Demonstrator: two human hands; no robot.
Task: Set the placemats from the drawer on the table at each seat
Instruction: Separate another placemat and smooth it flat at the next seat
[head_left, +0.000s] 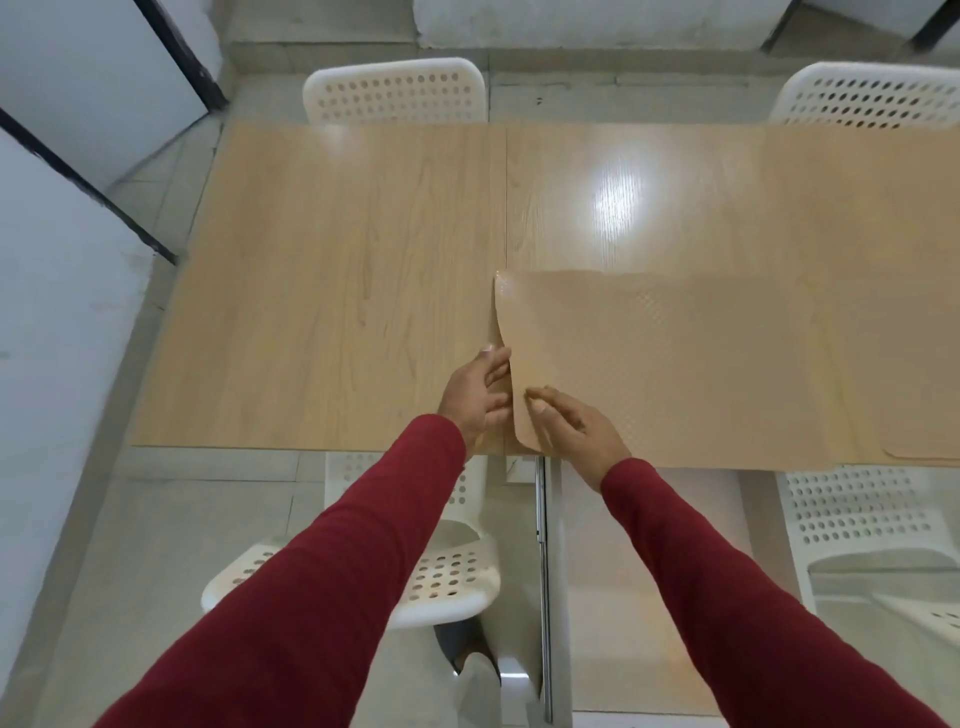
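Tan, textured placemats (675, 364) are seen lying on the wooden table (337, 286) in the lower right of the frame, their near edge along the table's front edge. The left edge of the top mat is curled upward and is pinched by the left hand (480, 395), thumb on one side and fingers on the other. The right hand (571, 423) is laid on the mat just beside it, fingers half bent and pressing the surface; whether anything is grasped there cannot be told. More than one mat is suggested by layered edges at the right border, but the number cannot be counted, since the stack is blurred and cut off. Four white perforated chairs are counted: two (395, 91) (872, 96) at the top, two (447, 571) (872, 519) below, partly hidden by red sleeves (311, 597).
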